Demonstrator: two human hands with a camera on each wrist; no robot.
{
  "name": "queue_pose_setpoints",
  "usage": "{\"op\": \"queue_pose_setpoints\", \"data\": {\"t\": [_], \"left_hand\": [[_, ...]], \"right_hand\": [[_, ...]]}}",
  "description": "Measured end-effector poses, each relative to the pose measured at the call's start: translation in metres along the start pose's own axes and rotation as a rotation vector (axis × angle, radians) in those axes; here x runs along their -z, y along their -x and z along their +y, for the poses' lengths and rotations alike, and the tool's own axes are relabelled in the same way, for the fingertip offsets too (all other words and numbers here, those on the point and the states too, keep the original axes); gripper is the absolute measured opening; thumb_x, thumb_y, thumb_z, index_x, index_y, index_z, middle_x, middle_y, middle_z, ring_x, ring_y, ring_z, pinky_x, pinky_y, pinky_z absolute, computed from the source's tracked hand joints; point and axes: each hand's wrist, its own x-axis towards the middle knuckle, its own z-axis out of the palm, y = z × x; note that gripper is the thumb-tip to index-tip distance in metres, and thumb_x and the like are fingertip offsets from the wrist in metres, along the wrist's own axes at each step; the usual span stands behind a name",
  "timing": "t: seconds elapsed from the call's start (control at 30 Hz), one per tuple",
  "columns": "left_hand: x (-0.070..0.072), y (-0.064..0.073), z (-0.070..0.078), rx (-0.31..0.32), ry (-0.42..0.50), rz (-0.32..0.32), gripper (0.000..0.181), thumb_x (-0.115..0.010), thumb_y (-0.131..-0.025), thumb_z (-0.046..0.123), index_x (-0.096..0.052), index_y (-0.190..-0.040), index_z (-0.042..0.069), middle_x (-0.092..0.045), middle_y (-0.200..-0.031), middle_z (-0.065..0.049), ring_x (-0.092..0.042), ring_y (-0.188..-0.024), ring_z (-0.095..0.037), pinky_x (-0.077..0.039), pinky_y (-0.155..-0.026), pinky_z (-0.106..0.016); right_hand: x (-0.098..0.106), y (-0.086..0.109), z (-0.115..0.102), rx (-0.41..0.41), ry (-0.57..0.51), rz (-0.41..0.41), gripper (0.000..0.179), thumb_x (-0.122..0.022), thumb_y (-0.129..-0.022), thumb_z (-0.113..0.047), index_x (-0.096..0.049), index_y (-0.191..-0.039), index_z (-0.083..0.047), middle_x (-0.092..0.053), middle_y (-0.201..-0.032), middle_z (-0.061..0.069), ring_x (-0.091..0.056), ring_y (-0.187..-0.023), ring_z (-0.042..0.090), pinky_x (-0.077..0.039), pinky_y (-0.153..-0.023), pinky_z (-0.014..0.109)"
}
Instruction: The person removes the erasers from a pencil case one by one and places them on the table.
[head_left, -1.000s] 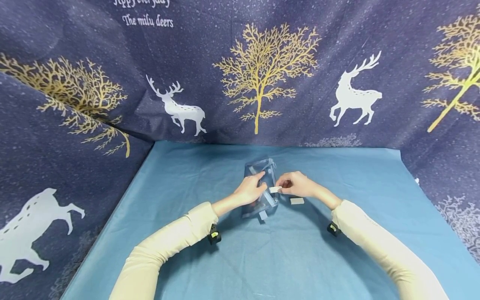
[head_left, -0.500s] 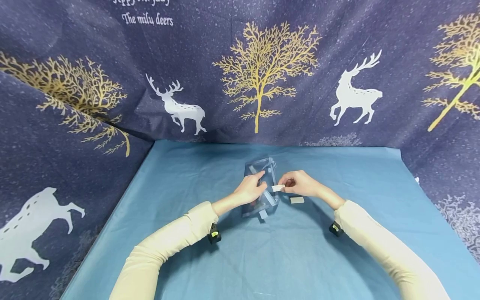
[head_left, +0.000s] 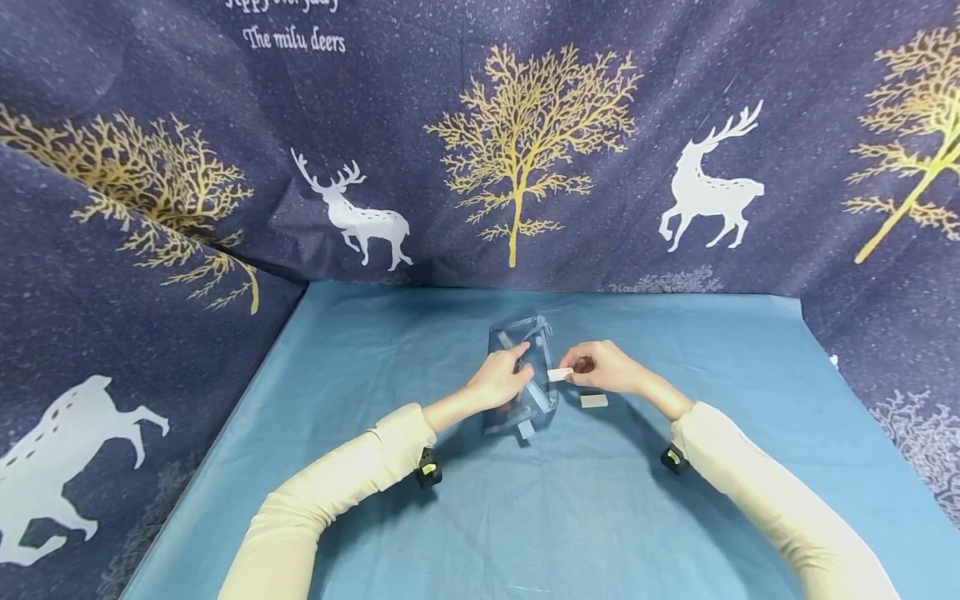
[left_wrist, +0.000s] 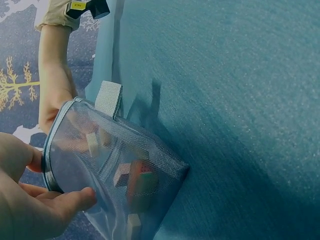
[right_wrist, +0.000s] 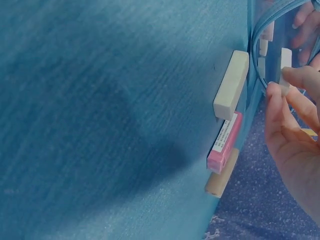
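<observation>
1. On the cloth (head_left: 465,517) beside the pouch (left_wrist: 82,167), a white block (right_wrist: 231,86), pink block (right_wrist: 224,143) and tan block (right_wrist: 222,174) lie in a row
2. Packed blocks (left_wrist: 142,185) show through the pouch
3. Left hand (head_left: 498,379) grips the pouch's rim
4. Right hand (head_left: 606,367) pinches a small block (head_left: 560,374) at the pouch's mouth, toward the left hand

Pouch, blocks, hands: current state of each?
Mesh pouch: unzipped, mouth open, items inside.
Held block: pinched at the pouch's mouth.
White block: loose, outside the pouch.
Pink block: loose, outside, printed label showing.
Tan block: loose, outside, partly hidden.
Left hand: grips the pouch.
Right hand: pinches the held block.
</observation>
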Motion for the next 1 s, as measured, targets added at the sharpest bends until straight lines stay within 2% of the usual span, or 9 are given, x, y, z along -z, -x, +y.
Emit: {"op": "queue_pose_setpoints", "data": {"t": [0.17,0.73,1.0], "left_hand": [[-0.001,0.0,0.0,-0.005,0.0,0.001,0.054,-0.041,-0.09,0.021,-0.034,-0.141,0.003,-0.042,-0.039,0.005,-0.036,-0.028,-0.008,-0.033,-0.035,-0.022],[-0.001,0.0,0.001,-0.012,-0.003,0.001,0.054,-0.042,-0.09,0.02,-0.035,-0.14,0.002,-0.037,-0.039,0.007,-0.038,-0.027,-0.007,-0.034,-0.036,-0.021],[-0.001,0.001,-0.001,-0.021,0.007,0.008,0.054,-0.042,-0.089,0.02,-0.035,-0.14,0.002,-0.037,-0.038,0.006,-0.035,-0.027,-0.006,-0.029,-0.033,-0.019]], "right_hand": [[0.001,0.003,0.001,-0.002,0.009,0.008,0.014,-0.066,-0.081,-0.015,-0.068,-0.095,-0.016,-0.067,-0.085,-0.002,-0.061,-0.073,0.005,-0.052,-0.066,0.02],[0.006,0.012,0.005,-0.037,0.025,0.012,0.013,-0.065,-0.079,-0.014,-0.068,-0.092,-0.015,-0.067,-0.083,-0.004,-0.062,-0.074,0.006,-0.052,-0.067,0.019],[0.008,0.016,0.007,-0.037,0.025,0.012,0.014,-0.066,-0.08,-0.012,-0.067,-0.092,-0.018,-0.067,-0.083,-0.005,-0.062,-0.073,0.006,-0.052,-0.067,0.02]]}}
